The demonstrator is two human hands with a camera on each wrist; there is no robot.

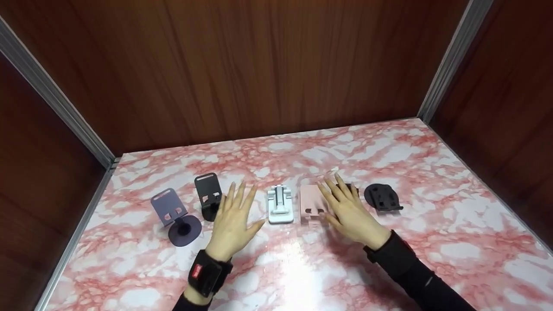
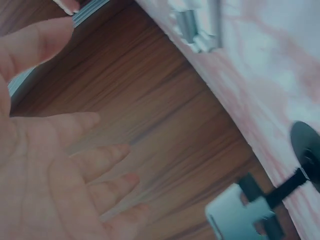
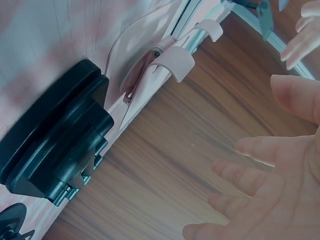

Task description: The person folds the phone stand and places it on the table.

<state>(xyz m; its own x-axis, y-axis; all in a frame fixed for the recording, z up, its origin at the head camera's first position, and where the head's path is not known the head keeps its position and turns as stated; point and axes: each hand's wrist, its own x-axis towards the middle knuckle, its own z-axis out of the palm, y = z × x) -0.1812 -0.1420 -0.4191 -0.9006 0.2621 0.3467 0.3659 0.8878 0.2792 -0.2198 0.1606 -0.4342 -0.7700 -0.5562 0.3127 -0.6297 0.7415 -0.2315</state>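
Fingers spread, my left hand [image 1: 233, 222] hovers palm down over the table, overlapping the edge of a black phone stand [image 1: 208, 185] in the head view. A purple phone stand [image 1: 164, 203] with a round base stands farther left. Between the hands lies a folded white phone stand [image 1: 281, 211]. My right hand [image 1: 352, 216] also hovers with straight fingers, partly covering a pink phone stand [image 1: 310, 198] and a folded black one [image 3: 60, 140]. Right of it is another black phone stand [image 1: 382, 198] on a round base. Both palms hold nothing in the wrist views.
The stands form a rough row on a red-and-white marbled table [image 1: 453, 207]. Dark wood-grain panels [image 1: 276, 69] enclose the back and both sides, joined by metal corner posts [image 1: 449, 60]. Each wrist wears a black band [image 1: 209, 272].
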